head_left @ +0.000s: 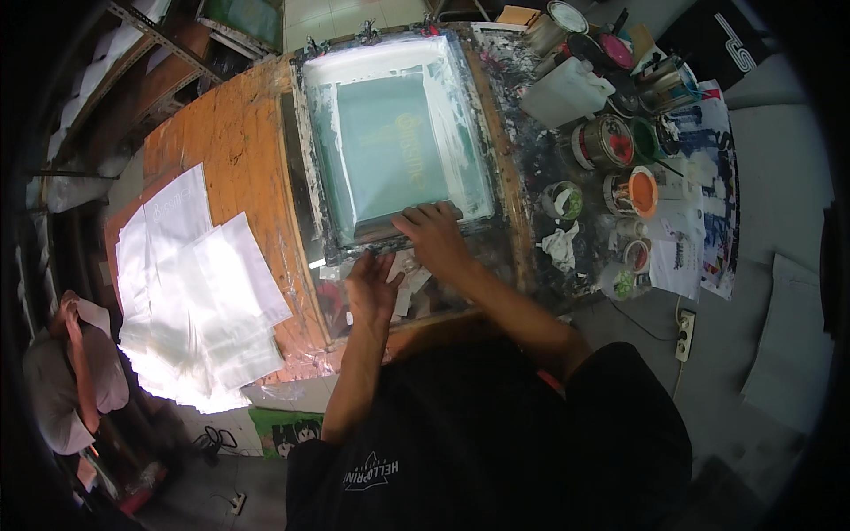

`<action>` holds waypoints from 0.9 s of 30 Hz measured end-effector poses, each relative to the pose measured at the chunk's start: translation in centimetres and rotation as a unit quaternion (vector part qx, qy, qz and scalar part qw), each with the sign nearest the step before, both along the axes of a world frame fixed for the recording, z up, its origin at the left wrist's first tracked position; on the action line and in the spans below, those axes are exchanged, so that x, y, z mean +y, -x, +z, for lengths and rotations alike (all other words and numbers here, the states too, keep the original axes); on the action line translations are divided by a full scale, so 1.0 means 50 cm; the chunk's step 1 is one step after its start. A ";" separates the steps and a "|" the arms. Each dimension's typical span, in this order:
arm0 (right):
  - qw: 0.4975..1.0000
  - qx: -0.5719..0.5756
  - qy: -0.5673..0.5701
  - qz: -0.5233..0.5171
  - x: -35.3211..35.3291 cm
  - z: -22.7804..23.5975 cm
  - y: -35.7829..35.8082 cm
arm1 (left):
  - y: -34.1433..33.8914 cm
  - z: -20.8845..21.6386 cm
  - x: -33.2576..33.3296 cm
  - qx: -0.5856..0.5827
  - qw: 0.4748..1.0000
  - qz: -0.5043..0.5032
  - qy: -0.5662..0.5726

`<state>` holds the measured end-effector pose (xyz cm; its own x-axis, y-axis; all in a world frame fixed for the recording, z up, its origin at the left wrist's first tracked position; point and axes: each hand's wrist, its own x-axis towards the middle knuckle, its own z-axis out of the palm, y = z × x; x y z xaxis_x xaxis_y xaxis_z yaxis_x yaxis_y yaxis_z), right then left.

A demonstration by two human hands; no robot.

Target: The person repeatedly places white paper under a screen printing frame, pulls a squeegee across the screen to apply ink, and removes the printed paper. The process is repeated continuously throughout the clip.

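Observation:
A screen printing frame (485, 168) with green mesh and whitish ink smeared along its inner edges lies on the table in front of me. My right hand (434, 239) grips a dark squeegee (379, 232), which lies across the near end of the mesh. Below the frame's near edge is my left hand (373, 281), fingers apart and nothing held; whether its fingertips touch the frame I cannot tell. Clamps (367, 34) sit at the frame's far end. Under and in front of the frame, a glassy surface shows some scraps.
Left on the wooden table (239, 133) lies a fanned pile of white sheets (217, 283). To the right stand an orange ink tub (639, 190), several ink-stained cans (611, 140), a white jug (567, 93) and a crumpled tissue (560, 245). Another person (75, 380) is at the far left.

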<state>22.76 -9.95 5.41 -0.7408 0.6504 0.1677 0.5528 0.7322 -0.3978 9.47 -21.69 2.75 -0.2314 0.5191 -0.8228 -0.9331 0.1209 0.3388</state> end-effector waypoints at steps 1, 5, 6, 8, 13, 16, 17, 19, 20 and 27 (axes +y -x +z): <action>1.000 0.006 -0.006 0.006 0.009 0.011 0.001 | 0.000 0.006 0.001 -0.010 1.000 0.000 -0.003; 0.998 0.035 -0.051 0.020 0.044 0.098 0.009 | 0.009 0.080 -0.011 -0.017 0.998 -0.011 -0.056; 0.997 0.052 -0.060 0.017 0.049 0.143 0.018 | 0.017 0.112 -0.013 -0.010 0.997 -0.013 -0.078; 0.991 0.083 -0.100 0.017 0.069 0.219 0.032 | 0.034 0.172 0.003 0.001 0.988 -0.003 -0.154; 0.977 0.100 -0.188 0.017 0.214 0.381 0.081 | 0.085 0.296 0.142 0.178 0.921 -0.020 -0.346; 0.993 0.019 -0.117 -0.003 0.288 0.494 0.110 | 0.128 0.247 0.296 0.330 0.899 0.035 -0.285; 0.996 -0.007 -0.087 -0.004 0.306 0.523 0.123 | 0.162 0.173 0.351 0.405 0.885 0.014 -0.231; 0.996 0.052 -0.046 0.060 0.339 0.563 0.137 | 0.237 -0.008 0.433 0.578 0.796 -0.057 -0.169; 0.993 0.070 -0.063 0.078 0.351 0.564 0.147 | 0.274 -0.093 0.457 0.668 0.718 -0.110 -0.161; 0.989 -0.038 0.142 0.014 0.408 0.681 0.178 | 0.219 -0.135 0.491 0.831 0.513 -0.206 -0.056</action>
